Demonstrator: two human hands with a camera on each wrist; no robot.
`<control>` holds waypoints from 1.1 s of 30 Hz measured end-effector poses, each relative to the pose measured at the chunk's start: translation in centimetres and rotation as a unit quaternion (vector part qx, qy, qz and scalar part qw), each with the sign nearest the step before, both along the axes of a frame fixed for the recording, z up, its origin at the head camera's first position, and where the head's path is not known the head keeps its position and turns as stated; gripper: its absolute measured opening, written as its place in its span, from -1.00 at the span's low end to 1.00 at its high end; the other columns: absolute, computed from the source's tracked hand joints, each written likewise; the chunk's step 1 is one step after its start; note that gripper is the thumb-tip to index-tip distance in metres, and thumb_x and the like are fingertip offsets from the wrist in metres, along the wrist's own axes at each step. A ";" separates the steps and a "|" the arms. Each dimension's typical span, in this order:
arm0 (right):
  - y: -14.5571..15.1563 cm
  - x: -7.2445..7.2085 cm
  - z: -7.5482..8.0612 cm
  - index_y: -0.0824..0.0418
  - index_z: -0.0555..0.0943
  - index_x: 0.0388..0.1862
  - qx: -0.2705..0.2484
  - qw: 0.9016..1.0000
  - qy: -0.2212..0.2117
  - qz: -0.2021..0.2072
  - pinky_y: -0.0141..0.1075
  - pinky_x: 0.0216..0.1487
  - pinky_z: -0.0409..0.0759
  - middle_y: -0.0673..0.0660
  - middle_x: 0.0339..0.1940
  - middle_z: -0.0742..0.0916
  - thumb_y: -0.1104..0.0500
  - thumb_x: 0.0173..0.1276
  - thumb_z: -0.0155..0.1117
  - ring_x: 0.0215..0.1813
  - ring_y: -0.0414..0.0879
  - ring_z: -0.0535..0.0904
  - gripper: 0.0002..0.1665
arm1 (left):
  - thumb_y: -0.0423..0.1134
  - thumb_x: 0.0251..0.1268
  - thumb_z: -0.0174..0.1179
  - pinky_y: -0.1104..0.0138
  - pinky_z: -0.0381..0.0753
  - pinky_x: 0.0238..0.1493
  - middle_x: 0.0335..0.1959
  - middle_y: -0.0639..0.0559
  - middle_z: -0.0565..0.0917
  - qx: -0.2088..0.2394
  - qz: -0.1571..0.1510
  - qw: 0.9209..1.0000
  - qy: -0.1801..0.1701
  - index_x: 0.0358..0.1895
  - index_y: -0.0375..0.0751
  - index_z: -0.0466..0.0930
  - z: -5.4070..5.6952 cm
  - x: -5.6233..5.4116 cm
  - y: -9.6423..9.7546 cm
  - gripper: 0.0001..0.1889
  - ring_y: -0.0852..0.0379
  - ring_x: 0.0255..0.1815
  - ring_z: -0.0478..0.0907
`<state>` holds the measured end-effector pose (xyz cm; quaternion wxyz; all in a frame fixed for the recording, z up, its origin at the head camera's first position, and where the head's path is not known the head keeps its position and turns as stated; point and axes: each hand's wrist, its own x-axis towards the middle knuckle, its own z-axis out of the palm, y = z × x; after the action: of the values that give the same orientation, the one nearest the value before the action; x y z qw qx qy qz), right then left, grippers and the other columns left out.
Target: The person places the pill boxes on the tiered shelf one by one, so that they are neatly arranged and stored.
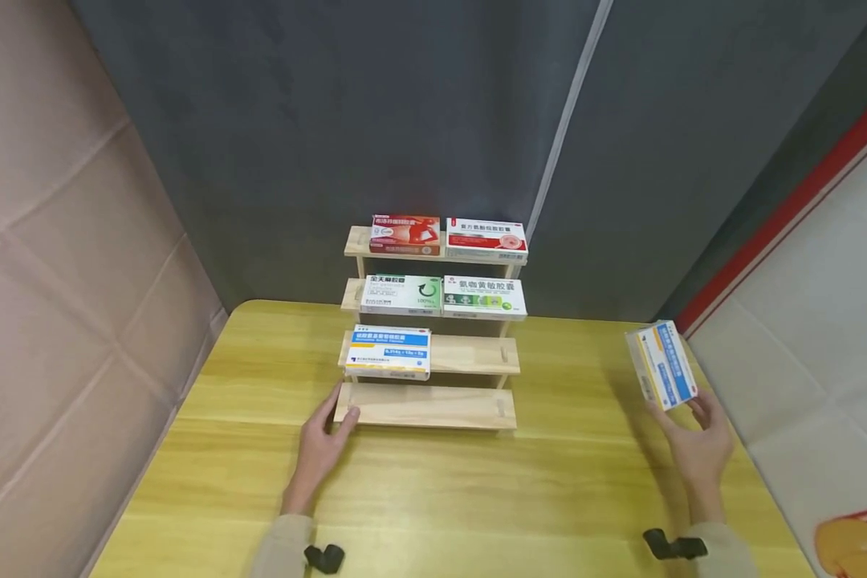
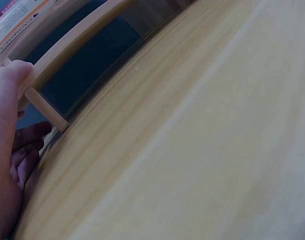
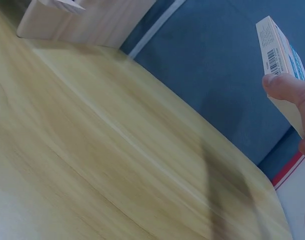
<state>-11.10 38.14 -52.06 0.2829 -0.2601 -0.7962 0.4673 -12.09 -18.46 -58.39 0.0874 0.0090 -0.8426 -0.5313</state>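
A wooden stepped rack [image 1: 433, 407] stands on the table, several tiers high. My left hand [image 1: 323, 443] holds the left end of its lowest tier; in the left wrist view the thumb [image 2: 20, 71] lies on the board and the fingers are beside the leg. Off to the right, my right hand [image 1: 701, 445] grips a blue-and-white medicine box [image 1: 666, 365] by its lower end, tilted and raised above the table. The right wrist view shows the thumb [image 3: 285, 87] against the barcode side of that box. A similar blue-and-white medicine box [image 1: 388, 352] sits on the left of the second-lowest tier.
On the top tier are a red medicine box [image 1: 405, 234] and a red-and-white one [image 1: 486, 238]. Two green-and-white boxes, a left one [image 1: 400, 295] and a right one [image 1: 484, 297], fill the tier below. A dark panel [image 1: 347, 120] rises behind the table [image 1: 477, 498].
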 end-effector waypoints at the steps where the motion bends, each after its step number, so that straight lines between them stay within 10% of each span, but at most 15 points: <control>1: -0.1 0.1 0.0 0.07 0.57 0.29 0.005 1.000 0.004 -0.002 -0.38 0.29 0.48 -0.31 0.00 0.66 0.13 0.03 0.69 0.06 -0.41 0.53 -0.20 | 0.04 0.46 0.22 -0.14 0.18 0.59 0.55 -0.16 0.31 0.000 0.000 1.000 -0.001 0.58 0.05 0.22 0.0 0.0 0.0 -0.31 -0.28 0.57 0.23; 13: -2.3 1.0 1.3 0.01 0.53 0.38 0.009 1.000 -0.007 0.002 -0.27 0.46 0.43 -0.05 0.18 0.72 0.10 0.02 0.70 0.10 -0.42 0.53 -0.10 | 0.05 0.46 0.21 -0.13 0.19 0.59 0.55 -0.14 0.31 -0.001 -0.001 1.000 -0.001 0.58 0.05 0.22 0.0 0.2 0.0 -0.31 -0.27 0.57 0.24; 33: -5.4 1.0 2.7 0.06 0.58 0.34 0.051 0.993 0.051 0.090 -0.52 0.36 0.37 -0.41 -0.17 0.68 0.31 -0.12 0.73 0.05 -0.56 0.51 -0.05 | 0.04 0.46 0.22 -0.11 0.18 0.60 0.55 -0.14 0.31 0.002 0.000 1.000 0.003 0.57 0.01 0.23 0.0 0.0 0.0 -0.30 -0.25 0.57 0.23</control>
<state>-10.10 32.73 -49.36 0.2927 -0.1485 -0.8239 0.4621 -12.08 -18.46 -58.44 0.0895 0.0077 -0.8410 -0.5335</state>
